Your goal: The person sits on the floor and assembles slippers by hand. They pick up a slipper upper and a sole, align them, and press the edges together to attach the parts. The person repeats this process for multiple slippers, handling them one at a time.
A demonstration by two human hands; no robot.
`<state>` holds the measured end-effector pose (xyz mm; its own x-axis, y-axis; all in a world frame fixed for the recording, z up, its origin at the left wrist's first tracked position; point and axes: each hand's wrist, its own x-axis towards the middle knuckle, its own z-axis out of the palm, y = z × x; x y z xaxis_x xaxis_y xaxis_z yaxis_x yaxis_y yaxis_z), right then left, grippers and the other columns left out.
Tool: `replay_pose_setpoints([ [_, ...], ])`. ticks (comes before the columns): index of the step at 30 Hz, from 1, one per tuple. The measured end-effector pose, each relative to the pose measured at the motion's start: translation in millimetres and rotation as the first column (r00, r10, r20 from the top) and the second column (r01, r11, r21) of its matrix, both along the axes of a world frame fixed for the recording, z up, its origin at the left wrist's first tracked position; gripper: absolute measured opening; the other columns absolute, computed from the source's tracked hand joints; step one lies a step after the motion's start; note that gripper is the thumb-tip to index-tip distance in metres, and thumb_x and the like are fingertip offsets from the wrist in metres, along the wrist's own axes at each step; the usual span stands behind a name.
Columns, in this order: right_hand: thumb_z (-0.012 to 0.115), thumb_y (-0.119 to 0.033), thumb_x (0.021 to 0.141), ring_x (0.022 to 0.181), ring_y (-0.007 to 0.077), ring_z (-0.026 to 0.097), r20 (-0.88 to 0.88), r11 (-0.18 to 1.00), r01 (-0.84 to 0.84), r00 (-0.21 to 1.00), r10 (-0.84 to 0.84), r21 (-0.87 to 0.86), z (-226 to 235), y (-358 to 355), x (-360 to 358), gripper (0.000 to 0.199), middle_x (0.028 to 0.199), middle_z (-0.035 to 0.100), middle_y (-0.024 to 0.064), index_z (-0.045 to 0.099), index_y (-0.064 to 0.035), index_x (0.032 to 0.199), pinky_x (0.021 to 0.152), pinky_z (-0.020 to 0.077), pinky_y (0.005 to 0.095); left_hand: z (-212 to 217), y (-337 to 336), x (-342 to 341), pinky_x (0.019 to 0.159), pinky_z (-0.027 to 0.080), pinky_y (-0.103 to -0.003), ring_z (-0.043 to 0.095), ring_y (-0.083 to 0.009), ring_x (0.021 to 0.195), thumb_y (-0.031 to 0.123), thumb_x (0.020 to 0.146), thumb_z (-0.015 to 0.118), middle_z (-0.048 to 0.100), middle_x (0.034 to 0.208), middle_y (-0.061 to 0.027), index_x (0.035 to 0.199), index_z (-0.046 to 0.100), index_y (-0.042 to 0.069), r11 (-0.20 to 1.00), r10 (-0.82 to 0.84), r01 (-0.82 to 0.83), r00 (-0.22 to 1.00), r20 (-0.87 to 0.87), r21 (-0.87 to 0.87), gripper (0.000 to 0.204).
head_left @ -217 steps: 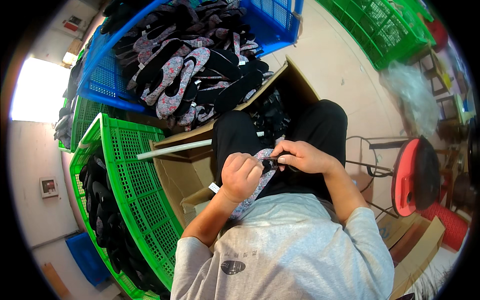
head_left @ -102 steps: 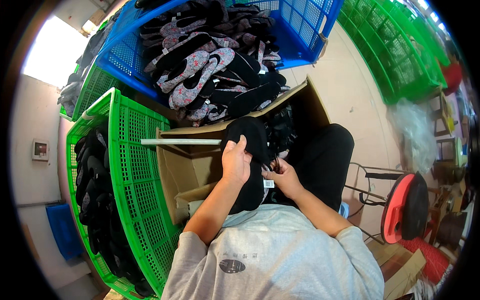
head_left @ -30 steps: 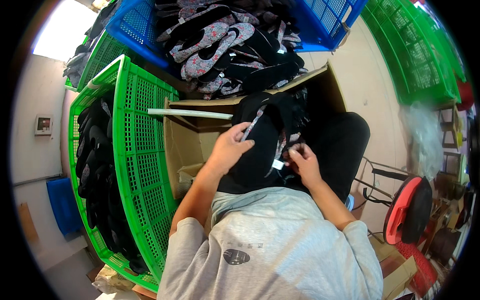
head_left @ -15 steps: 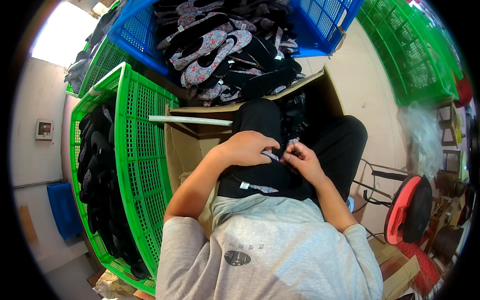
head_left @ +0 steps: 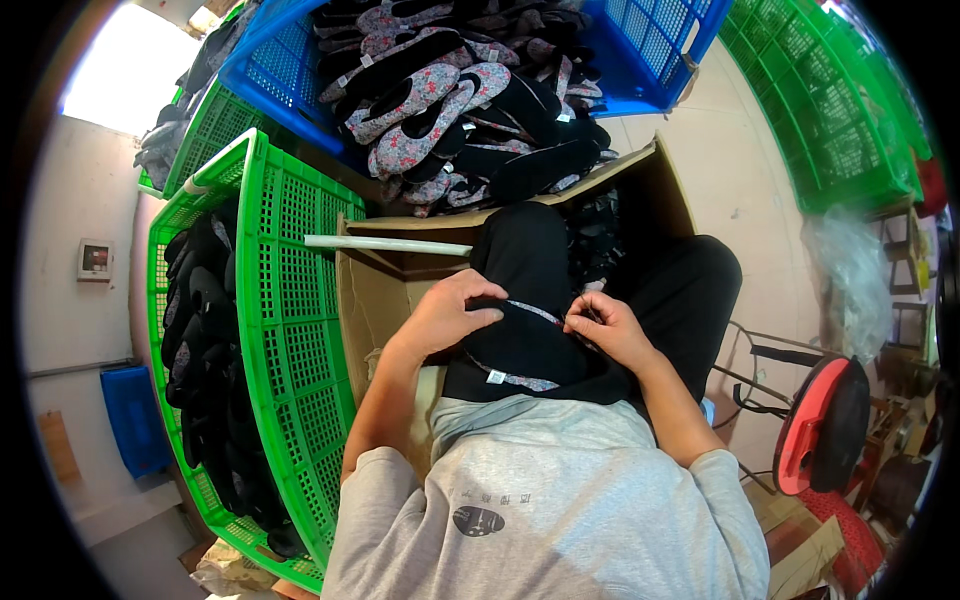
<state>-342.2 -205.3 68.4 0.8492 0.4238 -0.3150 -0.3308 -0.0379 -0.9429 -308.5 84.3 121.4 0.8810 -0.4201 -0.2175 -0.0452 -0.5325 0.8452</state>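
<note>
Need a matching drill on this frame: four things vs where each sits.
Things:
1. blue crate
2. green crate
3. cardboard box
4. red round stool

Places:
a. to the person's right, near the picture's right edge
b. to the person's left, holding dark shoes
c. in front of the knees, flaps open
d. at the top, heaped with floral and black shoes

Pairs: 1-d, 2-b, 3-c, 4-a

The left hand and right hand both pinch a black shoe on the lap.
</note>
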Motion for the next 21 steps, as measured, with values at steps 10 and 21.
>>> replay_pose_setpoints([
  [10, 0.065, -0.025, 0.096, 0.077, 0.0064, 0.056, 0.352, 0.996, -0.053, 0.933, 0.077, -0.079, 8, 18, 14, 0.026, 0.09, 0.065, 0.0013, 0.058, -0.0062, 0.113, 0.069, 0.0459, 0.0222, -14, -23, -4, 0.062, 0.046, -0.025, 0.058, -0.009, 0.067, 0.006, 0.086, 0.071, 0.065, 0.074, -0.0019, 0.091, 0.073, 0.001, 0.906, 0.422, -0.414, 0.901, 0.104, -0.087, 0.007],
  [21, 0.058, -0.023, 0.1, 0.084, 0.0122, 0.061, 0.218, 0.987, -0.132, 0.964, 0.15, -0.093, 17, 23, 19, 0.023, 0.09, 0.066, 0.0047, 0.053, -0.0049, 0.113, 0.077, 0.0477, 0.0266, -20, -28, -2, 0.063, 0.047, -0.024, 0.058, -0.0083, 0.068, 0.006, 0.087, 0.072, 0.066, 0.074, -0.003, 0.09, 0.072, 0.0, 0.795, 0.55, -0.535, 0.835, -0.033, -0.284, 0.007],
])
